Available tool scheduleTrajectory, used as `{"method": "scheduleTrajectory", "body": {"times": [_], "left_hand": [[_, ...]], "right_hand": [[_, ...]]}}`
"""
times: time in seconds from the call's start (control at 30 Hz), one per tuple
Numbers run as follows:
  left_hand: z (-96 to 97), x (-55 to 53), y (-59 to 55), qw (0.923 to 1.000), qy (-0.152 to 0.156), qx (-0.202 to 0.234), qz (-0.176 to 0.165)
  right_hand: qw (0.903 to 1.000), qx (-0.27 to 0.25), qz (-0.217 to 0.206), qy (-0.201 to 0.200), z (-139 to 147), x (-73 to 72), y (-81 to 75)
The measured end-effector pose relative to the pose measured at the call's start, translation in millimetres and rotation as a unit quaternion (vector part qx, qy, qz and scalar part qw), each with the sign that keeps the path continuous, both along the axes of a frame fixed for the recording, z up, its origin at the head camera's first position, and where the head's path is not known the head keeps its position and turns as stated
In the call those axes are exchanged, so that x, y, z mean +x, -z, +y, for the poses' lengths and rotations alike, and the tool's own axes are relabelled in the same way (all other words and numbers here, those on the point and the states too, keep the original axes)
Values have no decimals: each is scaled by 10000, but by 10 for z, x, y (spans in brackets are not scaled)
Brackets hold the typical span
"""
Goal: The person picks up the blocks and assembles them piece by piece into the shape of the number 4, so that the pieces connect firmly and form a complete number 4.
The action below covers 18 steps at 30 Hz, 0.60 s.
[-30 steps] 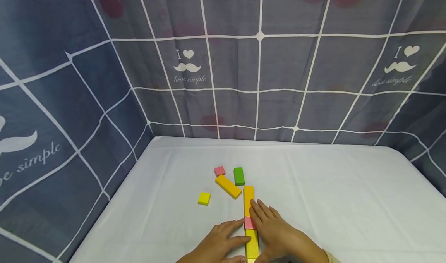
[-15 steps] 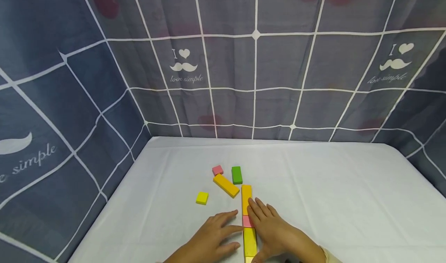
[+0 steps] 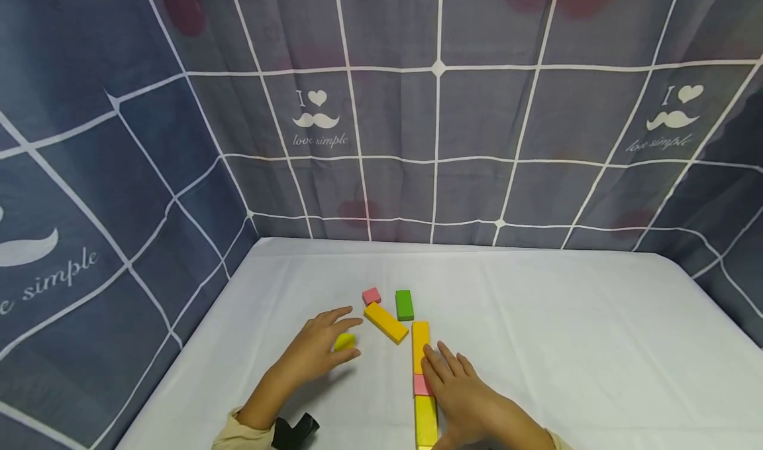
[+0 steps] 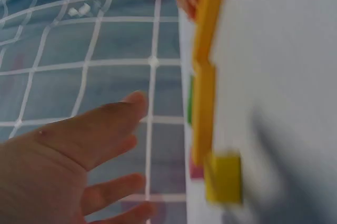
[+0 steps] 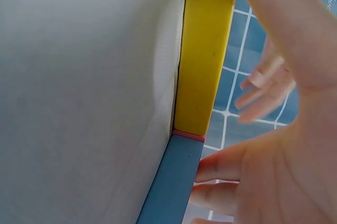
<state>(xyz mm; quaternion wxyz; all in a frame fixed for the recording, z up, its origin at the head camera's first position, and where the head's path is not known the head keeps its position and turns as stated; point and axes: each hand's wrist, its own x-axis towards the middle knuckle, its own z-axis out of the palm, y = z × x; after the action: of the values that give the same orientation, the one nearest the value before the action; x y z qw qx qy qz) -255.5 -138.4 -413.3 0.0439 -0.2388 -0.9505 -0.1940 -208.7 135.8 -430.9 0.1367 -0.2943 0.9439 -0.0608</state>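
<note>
In the head view, my left hand hovers around a small yellow block, fingers spread, partly covering it. The left wrist view has the thumb and fingers apart, with a gap between them and this yellow block. My right hand lies with straight fingers along the right side of a row of blocks. Visible in that row are an orange block, a pink block and a long yellow block. From the right wrist, a blue block shows close to my fingertips.
Beyond the row lie a loose orange block, a small pink block and a green block. A white cloth covers the table. Grey checked curtains stand behind and at the sides.
My left hand has left the row of blocks and moved away and leftward to the small yellow block. The right hand stays along the row.
</note>
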Motion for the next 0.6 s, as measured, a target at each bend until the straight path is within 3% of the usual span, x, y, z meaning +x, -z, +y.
{"method": "scheduleTrajectory", "body": {"times": [0.13, 0.4, 0.6], "left_hand": [[-106, -24, 18, 9993, -6, -267, -242], [-106, -95, 59, 9977, 116, -362, -561], [-119, -79, 123, 9974, 51, -389, -606]], "right_hand": [[10000, -70, -18, 27, 20, 14, -7], [9999, -144, -44, 56, 14, -10, -13], [9998, -162, -138, 45, -15, -17, 10]]}}
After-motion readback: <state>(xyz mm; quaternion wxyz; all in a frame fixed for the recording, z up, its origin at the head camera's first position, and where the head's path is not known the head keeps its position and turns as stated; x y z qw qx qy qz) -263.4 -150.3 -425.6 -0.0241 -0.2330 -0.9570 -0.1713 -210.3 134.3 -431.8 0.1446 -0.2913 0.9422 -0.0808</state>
